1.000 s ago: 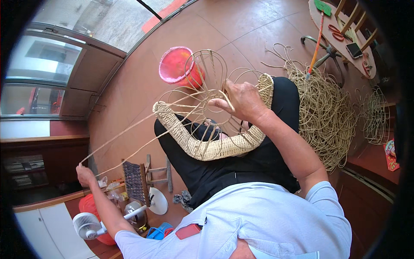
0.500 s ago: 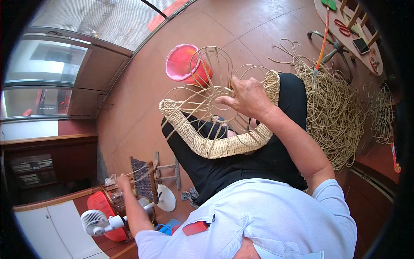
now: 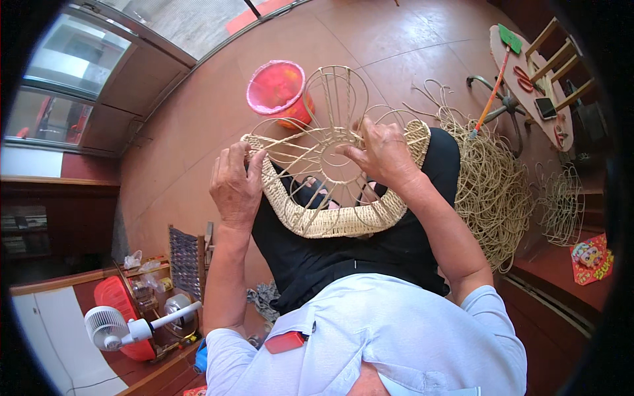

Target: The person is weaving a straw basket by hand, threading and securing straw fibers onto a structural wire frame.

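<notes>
Across my lap lies a half-woven wicker frame, with a thick pale woven band curving along its near side. Bare rods run from it to a small ring in the middle, and thin loops stand up at the far side. My left hand is at the band's left end, its fingers bent and the thumb apart, seeming to grip the edge. My right hand is closed on the rods beside the ring, at the right part of the frame. What sits under its fingers is partly hidden.
Beyond the frame stands a pink bucket. On the right is a large heap of cane strands, with a green-headed broom and a table holding scissors and a phone. A white fan is lower left.
My left hand has come from the far lower left, near the slatted rack, up to the frame's left end. My right hand keeps its hold. The view has shifted slightly.
</notes>
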Tool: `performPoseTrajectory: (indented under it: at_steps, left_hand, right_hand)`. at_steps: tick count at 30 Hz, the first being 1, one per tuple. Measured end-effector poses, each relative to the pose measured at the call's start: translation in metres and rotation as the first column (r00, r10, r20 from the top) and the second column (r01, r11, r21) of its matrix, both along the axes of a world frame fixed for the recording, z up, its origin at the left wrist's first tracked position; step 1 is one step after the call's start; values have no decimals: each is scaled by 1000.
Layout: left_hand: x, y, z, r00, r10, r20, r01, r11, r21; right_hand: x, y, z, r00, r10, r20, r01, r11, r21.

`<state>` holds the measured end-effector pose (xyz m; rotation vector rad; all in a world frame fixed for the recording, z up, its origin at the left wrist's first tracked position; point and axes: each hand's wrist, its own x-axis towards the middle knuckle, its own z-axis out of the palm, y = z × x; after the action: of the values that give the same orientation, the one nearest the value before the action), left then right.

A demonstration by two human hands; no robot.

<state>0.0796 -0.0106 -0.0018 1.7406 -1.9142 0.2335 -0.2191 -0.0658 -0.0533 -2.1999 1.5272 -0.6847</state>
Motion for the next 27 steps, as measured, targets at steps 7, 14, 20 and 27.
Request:
performPoseTrajectory:
  at_steps: [7, 14, 20, 27]
  left_hand:
    - [-2, 10, -14, 984, 10, 176, 24, 981, -191]
    - [6, 13, -14, 984, -60, 167, 88, 982, -168]
    - [50, 33, -33, 979, 146, 140, -128, 983, -130]
    - [167, 104, -31, 880, 419, 226, -444, 893, 75]
  right_hand:
    - [-5, 13, 20, 977, -4, -215, -6, 999, -44]
    - [-12, 25, 16, 995, -73, 61, 83, 982, -172]
    - [-13, 22, 11, 994, -80, 78, 102, 938, -331]
    - [-6, 25, 10, 992, -120, 47, 129, 885, -447]
